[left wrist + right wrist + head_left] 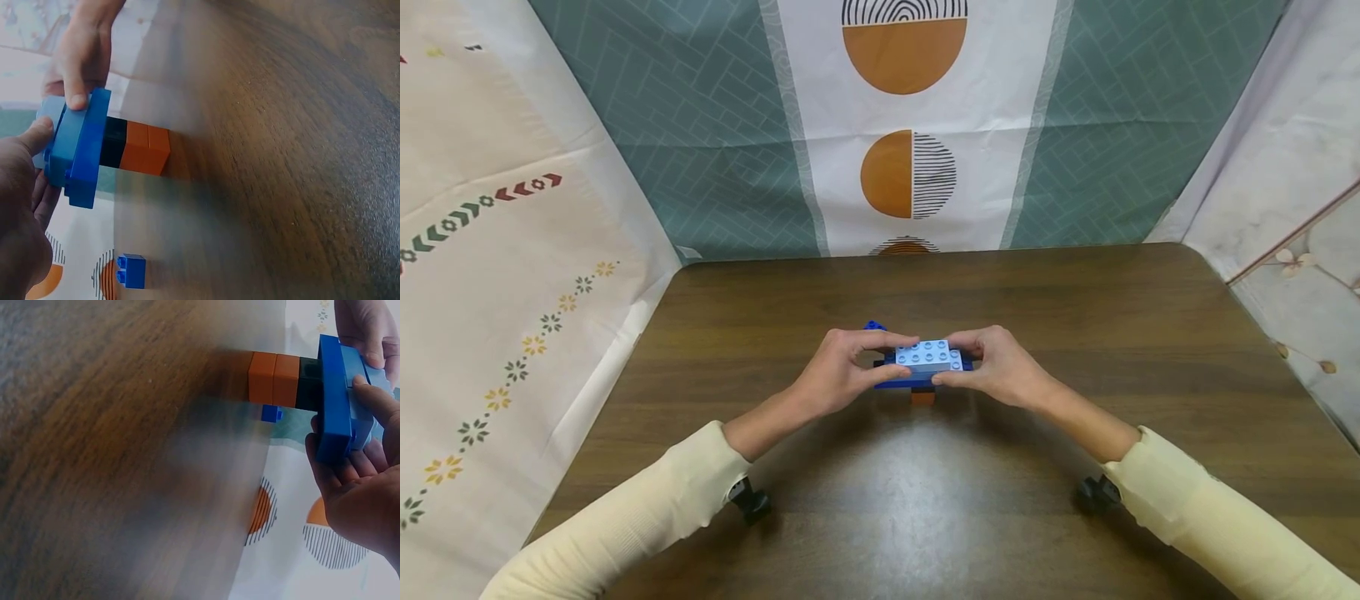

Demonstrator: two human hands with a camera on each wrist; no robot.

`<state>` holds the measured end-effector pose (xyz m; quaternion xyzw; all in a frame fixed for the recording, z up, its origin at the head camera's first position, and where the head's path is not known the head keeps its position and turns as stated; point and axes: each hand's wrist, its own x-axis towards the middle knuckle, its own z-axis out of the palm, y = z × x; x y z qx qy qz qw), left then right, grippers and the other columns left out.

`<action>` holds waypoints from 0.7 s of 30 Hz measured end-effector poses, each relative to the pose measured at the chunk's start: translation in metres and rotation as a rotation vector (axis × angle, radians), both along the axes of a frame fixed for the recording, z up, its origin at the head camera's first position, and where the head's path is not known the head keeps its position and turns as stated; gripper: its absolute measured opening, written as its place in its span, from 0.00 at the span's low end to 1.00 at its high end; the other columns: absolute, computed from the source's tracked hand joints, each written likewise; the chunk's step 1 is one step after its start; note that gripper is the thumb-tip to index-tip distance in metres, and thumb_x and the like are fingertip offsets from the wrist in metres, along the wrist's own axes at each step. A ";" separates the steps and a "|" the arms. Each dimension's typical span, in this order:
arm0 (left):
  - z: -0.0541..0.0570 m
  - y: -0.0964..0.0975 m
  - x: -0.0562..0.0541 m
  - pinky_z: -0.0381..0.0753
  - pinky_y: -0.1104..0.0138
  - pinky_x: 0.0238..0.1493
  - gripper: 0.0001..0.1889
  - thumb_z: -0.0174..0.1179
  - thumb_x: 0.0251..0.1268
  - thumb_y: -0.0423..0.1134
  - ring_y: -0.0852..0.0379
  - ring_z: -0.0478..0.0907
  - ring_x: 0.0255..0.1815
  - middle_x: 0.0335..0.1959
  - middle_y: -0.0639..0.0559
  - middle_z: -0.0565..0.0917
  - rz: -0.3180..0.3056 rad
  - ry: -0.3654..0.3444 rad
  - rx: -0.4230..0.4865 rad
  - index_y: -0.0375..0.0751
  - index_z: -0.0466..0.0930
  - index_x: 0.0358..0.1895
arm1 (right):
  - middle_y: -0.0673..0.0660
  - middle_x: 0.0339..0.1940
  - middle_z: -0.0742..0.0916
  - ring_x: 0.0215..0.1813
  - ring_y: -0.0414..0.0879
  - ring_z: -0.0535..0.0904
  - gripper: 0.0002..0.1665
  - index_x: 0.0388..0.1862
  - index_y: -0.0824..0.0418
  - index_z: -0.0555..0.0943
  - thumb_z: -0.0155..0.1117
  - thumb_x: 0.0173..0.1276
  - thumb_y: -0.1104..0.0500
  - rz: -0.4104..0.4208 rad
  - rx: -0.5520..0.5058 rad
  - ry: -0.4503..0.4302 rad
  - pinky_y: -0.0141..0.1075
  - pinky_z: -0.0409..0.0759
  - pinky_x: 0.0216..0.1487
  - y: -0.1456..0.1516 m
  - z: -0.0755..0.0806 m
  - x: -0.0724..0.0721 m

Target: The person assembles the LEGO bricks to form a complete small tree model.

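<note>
A stack of toy building bricks stands upright on the table between both hands. Two orange bricks (147, 148) form its foot, with a dark brick (114, 144) above them. Wider dark blue bricks (335, 406) lie across that, then a mid-blue layer (70, 134). On top is a light blue studded brick (922, 357). My left hand (842, 367) pinches the light blue brick at its left end, thumb on the near side, fingers behind. From the right, my right hand (1000, 367) grips the blue upper layers, its thumb on their near face.
A loose small blue brick (133, 272) lies on the brown wooden table (925, 500) behind the stack, to the left. A patterned cloth (910, 167) hangs along the table's back edge, with more cloths at both sides.
</note>
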<state>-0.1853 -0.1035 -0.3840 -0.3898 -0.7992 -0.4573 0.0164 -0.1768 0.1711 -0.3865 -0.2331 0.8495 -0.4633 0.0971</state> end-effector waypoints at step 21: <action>-0.002 -0.001 -0.001 0.89 0.55 0.52 0.20 0.75 0.68 0.39 0.60 0.88 0.51 0.53 0.52 0.91 -0.002 0.034 -0.016 0.45 0.89 0.62 | 0.54 0.54 0.92 0.57 0.48 0.89 0.18 0.58 0.58 0.91 0.77 0.71 0.57 -0.027 -0.160 0.041 0.39 0.88 0.53 -0.001 0.011 0.006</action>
